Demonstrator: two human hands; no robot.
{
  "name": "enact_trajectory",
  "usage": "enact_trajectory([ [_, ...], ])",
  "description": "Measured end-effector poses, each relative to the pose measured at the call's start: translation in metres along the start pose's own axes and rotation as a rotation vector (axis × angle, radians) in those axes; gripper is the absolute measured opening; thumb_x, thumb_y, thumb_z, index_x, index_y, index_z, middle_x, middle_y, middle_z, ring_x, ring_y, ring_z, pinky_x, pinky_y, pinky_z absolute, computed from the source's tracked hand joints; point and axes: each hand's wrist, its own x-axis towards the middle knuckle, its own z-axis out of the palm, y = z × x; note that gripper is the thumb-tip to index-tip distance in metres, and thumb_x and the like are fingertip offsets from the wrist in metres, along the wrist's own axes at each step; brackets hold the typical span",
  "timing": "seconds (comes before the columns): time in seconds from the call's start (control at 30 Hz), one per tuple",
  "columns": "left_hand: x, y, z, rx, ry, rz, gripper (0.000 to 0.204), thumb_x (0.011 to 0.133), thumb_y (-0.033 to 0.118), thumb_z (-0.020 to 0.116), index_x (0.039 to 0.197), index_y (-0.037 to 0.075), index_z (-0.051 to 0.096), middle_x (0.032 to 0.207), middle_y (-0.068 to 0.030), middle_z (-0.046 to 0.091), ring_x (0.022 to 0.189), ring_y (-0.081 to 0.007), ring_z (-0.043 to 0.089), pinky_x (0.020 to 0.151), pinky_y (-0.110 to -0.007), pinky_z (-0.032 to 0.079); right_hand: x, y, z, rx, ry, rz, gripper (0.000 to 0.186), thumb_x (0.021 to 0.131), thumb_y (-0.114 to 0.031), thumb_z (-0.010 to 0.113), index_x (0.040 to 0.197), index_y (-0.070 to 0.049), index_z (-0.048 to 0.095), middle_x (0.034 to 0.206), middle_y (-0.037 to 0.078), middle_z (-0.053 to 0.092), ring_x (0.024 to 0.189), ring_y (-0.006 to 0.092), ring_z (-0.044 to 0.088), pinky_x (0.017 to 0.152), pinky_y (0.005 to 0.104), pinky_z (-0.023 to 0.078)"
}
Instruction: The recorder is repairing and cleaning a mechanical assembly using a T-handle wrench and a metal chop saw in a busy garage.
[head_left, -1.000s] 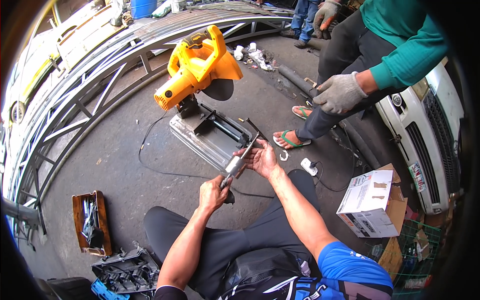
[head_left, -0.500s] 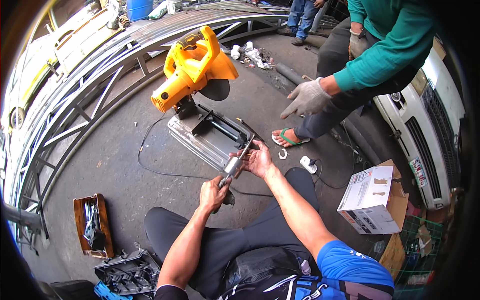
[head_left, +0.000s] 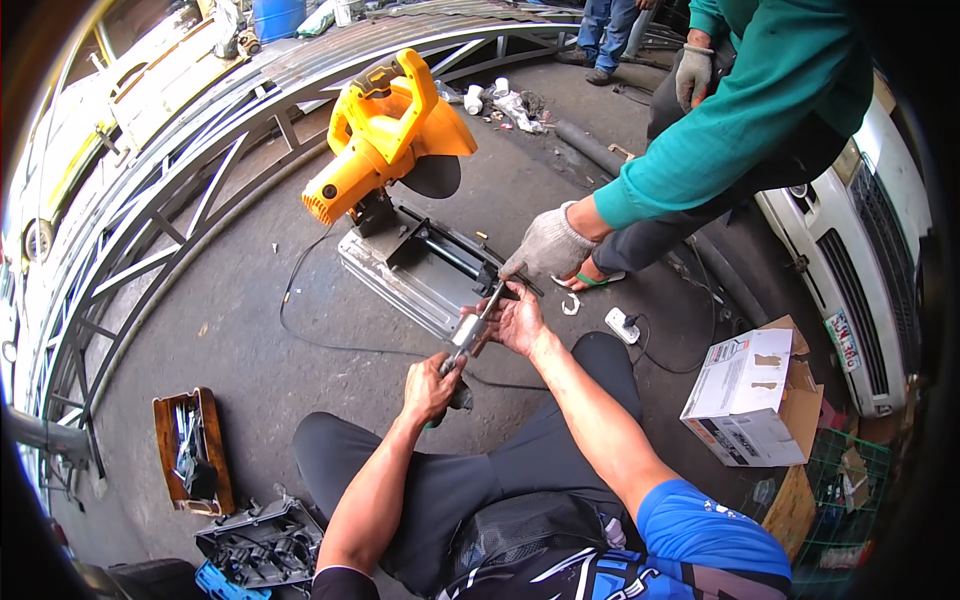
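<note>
A yellow chop saw [head_left: 400,130] stands with its head raised in front of me, its grey base [head_left: 390,287] reaching toward my knees. Over the base's near end lies a slim metal rod [head_left: 490,303] with a thick grey cylinder [head_left: 466,331] on it. My left hand [head_left: 428,388] is closed round the rod's near end, where something dark sticks out below the fist. From the right, my right hand [head_left: 517,322] curls its fingers about the rod beside the cylinder. A co-worker's gloved hand [head_left: 548,243] touches the rod's far end.
A wooden tray of tools [head_left: 192,450] and an opened black case [head_left: 262,540] lie left. At right are a white socket block [head_left: 622,325], a cardboard box [head_left: 735,395] and a car bumper [head_left: 850,290]. A power cord [head_left: 330,347] crosses the floor; a steel truss [head_left: 165,222] curves behind.
The co-worker's gloved hand has come down and left onto the rod's far end, and the co-worker leans in further. My two hands keep nearly the same place.
</note>
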Motion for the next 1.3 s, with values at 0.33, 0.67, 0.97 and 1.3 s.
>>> enact_trajectory([
  [0.33,0.000,0.002,0.001,0.024,0.026,0.014,0.052,0.099,0.049,0.064,0.084,-0.001,0.066,0.066,-0.0189,0.066,0.062,-0.0348,0.069,0.063,-0.045,0.052,-0.001,-0.002,0.002,-0.051,-0.012,-0.041,0.077,0.099,-0.064,0.034,0.107,0.003,0.071,0.122,0.026,0.071,0.103,0.0314,0.073,0.095,0.0467,0.054],
  [0.67,-0.001,0.005,0.000,0.033,0.035,0.038,0.051,0.100,0.049,0.063,0.085,0.000,0.065,0.065,-0.0210,0.064,0.063,-0.0395,0.067,0.062,-0.047,0.050,-0.004,-0.005,0.004,-0.046,-0.036,-0.066,0.077,0.099,-0.063,0.038,0.107,0.006,0.071,0.125,0.029,0.069,0.106,0.0336,0.072,0.094,0.0495,0.055],
  [0.97,-0.002,0.006,-0.002,0.043,0.034,0.058,0.051,0.100,0.048,0.063,0.085,0.000,0.065,0.065,-0.0206,0.064,0.062,-0.0386,0.067,0.062,-0.046,0.050,-0.008,-0.005,0.005,-0.041,-0.078,-0.081,0.076,0.099,-0.061,0.038,0.108,0.006,0.071,0.127,0.028,0.068,0.106,0.0331,0.072,0.095,0.0483,0.055],
  [1.3,-0.002,0.009,-0.004,0.017,0.029,0.031,0.045,0.099,0.045,0.063,0.088,0.002,0.067,0.066,-0.0225,0.064,0.067,-0.0427,0.067,0.063,-0.049,0.050,-0.010,-0.006,0.011,-0.069,-0.077,-0.078,0.070,0.098,-0.059,0.038,0.107,0.002,0.071,0.124,0.024,0.071,0.102,0.0302,0.072,0.095,0.0458,0.054],
])
